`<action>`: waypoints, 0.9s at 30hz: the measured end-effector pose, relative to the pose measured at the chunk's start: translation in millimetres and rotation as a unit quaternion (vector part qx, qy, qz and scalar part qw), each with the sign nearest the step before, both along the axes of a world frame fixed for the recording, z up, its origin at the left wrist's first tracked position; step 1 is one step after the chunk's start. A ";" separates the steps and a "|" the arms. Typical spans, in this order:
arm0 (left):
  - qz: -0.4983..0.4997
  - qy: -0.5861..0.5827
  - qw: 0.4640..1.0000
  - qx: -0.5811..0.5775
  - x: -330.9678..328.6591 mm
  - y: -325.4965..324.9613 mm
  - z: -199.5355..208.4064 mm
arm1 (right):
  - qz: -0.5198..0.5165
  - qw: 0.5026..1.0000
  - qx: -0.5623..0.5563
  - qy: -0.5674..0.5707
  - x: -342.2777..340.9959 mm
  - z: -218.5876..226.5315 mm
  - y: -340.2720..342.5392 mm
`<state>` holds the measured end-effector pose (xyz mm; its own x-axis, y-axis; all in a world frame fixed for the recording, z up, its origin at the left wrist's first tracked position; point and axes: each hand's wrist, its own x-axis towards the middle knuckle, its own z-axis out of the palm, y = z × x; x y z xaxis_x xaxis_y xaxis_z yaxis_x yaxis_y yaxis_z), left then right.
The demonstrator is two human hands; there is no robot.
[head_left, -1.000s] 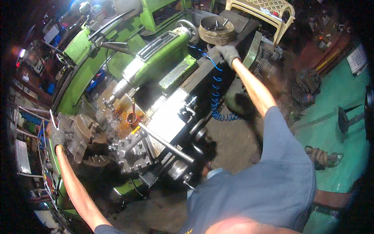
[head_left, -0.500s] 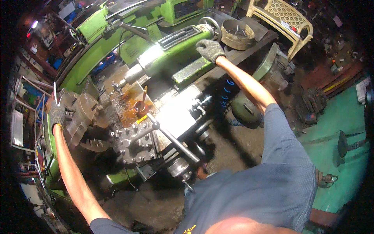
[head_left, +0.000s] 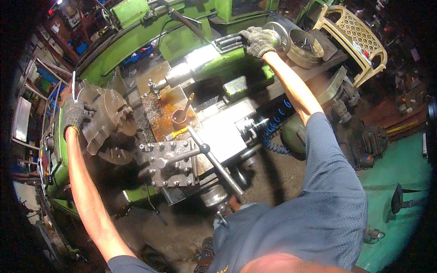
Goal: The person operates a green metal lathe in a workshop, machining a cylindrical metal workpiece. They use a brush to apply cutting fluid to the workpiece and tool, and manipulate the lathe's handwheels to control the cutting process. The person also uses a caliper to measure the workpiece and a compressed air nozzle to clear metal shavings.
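Note:
My left hand (head_left: 74,114), in a dark knit glove, is up at the back of the lathe's large jaw chuck (head_left: 108,113). A thin white rod (head_left: 73,85) rises just above it; its fingers are too dark to make out. My right hand (head_left: 258,42), in a grey knit glove, rests over the rear top of the green tailstock (head_left: 216,60), beside its handwheel (head_left: 278,36). The right fingers lie across the tailstock, extended. A small drill chuck (head_left: 155,88) sits at the tailstock's front end, apart from the jaw chuck.
Between my arms stands the tool post (head_left: 172,166) with a long bar handle (head_left: 223,172). Behind it are a brown cup (head_left: 179,116) with a stick and a yellow-handled brush (head_left: 176,133). A round pan (head_left: 306,49) and a beige plastic chair (head_left: 357,38) are at far right.
My right hand has moved from the tailstock's near side up onto its top, closer to the handwheel. The left hand stays by the jaw chuck. The whole view has shifted slightly.

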<state>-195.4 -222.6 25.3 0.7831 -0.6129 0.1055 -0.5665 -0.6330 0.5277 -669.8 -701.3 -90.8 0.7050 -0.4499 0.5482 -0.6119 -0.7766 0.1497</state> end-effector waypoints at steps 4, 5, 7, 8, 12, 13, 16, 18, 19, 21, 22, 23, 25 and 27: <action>-0.010 -0.054 0.998 0.012 7.8 0.2 -0.6 | -0.019 0.999 0.032 0.005 2.5 5.8 0.1; -0.015 -0.053 0.999 0.001 9.6 0.5 -2.2 | 0.006 1.000 0.030 -0.007 2.0 7.2 2.5; -0.018 -0.044 0.999 -0.013 7.6 -1.9 -2.1 | 0.032 0.999 0.030 -0.023 -3.9 2.1 -4.5; -0.020 -0.039 0.999 -0.021 6.7 -4.0 -2.3 | 0.044 0.998 0.030 -0.031 -6.9 -0.1 -8.0; -0.036 -0.043 0.998 -0.018 20.3 -4.3 -6.7 | 0.049 0.995 0.020 -0.088 -11.0 -7.0 -3.7; -0.034 -0.064 0.997 -0.002 30.5 3.3 -9.0 | 0.032 0.988 0.113 -0.105 -11.6 -7.8 4.3; -0.025 -0.111 0.993 0.021 43.3 14.9 -14.5 | 0.118 0.933 0.164 -0.298 -20.3 -29.6 43.1; -0.022 -0.091 0.996 -0.007 22.5 2.4 -11.2 | 0.096 0.918 0.207 -0.324 -44.3 -39.8 85.3; -0.026 -0.076 0.996 -0.025 9.2 -10.1 -6.0 | 0.106 0.905 0.218 -0.350 -59.8 -40.8 109.8; -0.027 -0.108 0.994 0.003 12.6 -7.1 -0.4 | 0.141 0.865 0.276 -0.395 -71.7 -42.0 168.1; -0.026 -0.108 0.994 0.010 24.0 -2.7 -4.3 | 0.159 0.838 0.320 -0.412 -75.5 -41.3 198.1; -0.026 -0.107 0.994 0.017 35.9 -0.7 -10.4 | 0.145 0.866 0.286 -0.383 -81.5 -37.4 226.6; -0.038 -0.168 0.985 0.022 47.6 -9.4 -19.8 | 0.132 0.855 0.293 -0.407 -94.6 -40.2 274.6; -0.022 -0.104 0.994 0.030 105.0 8.4 -29.2 | 0.121 0.760 0.430 -0.472 -98.8 -48.7 324.0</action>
<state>-90.4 -214.2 -3.8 0.7206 -0.6562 0.2240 -0.6870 -0.6319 0.3588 -768.6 -377.3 -139.6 0.2988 -0.8475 0.4388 0.0457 -0.4466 -0.8936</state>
